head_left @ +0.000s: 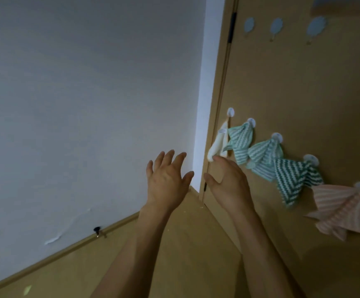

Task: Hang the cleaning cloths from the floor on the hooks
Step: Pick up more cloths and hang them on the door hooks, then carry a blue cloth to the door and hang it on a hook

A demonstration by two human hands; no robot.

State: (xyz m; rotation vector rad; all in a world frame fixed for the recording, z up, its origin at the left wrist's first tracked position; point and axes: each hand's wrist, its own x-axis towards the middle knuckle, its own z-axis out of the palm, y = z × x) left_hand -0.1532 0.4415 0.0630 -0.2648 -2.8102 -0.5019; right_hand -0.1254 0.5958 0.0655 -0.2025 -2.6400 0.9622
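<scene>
Several cloths hang from round white hooks on the wooden door (304,87). Furthest off is a white cloth (217,145) on its hook (230,112), then green striped cloths (240,143) (263,157) (293,179), and closest a pink striped cloth (342,209). My right hand (228,181) is open just below the white cloth, its fingertips at the cloth's lower end. My left hand (168,179) is raised beside it with fingers spread, holding nothing, in front of the white wall (78,104).
A second row of pale blue hooks (276,26) sits higher on the door, bare. A door hinge (231,26) runs along the frame. A black doorstop (97,230) sticks out at the skirting board. The wooden floor (185,254) lies below my arms.
</scene>
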